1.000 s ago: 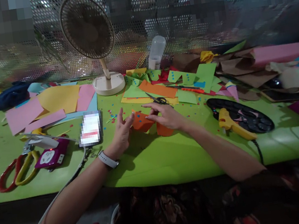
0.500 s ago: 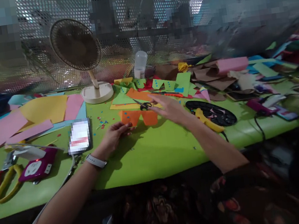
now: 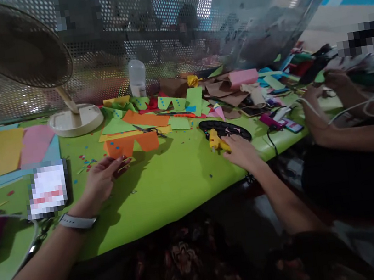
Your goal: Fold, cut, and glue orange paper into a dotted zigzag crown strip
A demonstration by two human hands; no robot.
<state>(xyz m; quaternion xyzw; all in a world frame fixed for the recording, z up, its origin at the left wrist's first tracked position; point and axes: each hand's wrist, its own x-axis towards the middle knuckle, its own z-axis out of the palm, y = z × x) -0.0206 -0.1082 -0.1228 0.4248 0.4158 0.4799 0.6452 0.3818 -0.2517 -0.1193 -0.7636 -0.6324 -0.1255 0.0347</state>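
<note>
The orange paper cut-out, dotted with blue at its left end and notched along its lower edge, was in my left hand, pinched by that end between thumb and fingers, with a thin yellow stick at the same fingertips. Well to the right of the cut-out, my right hand had its fingers on the yellow glue gun; I cannot tell whether they had closed round it. The gun overlapped the near side of a black oval palette. Just beyond the cut-out lay black-handled scissors and an orange sheet, and farther beyond stood green blue-dotted cut-outs and a translucent bottle. Left of the cut-out were a phone with a lit screen and, farther back, a round fan. Far to the right of the cut-out, another person's hands were raised near a white cable.
</note>
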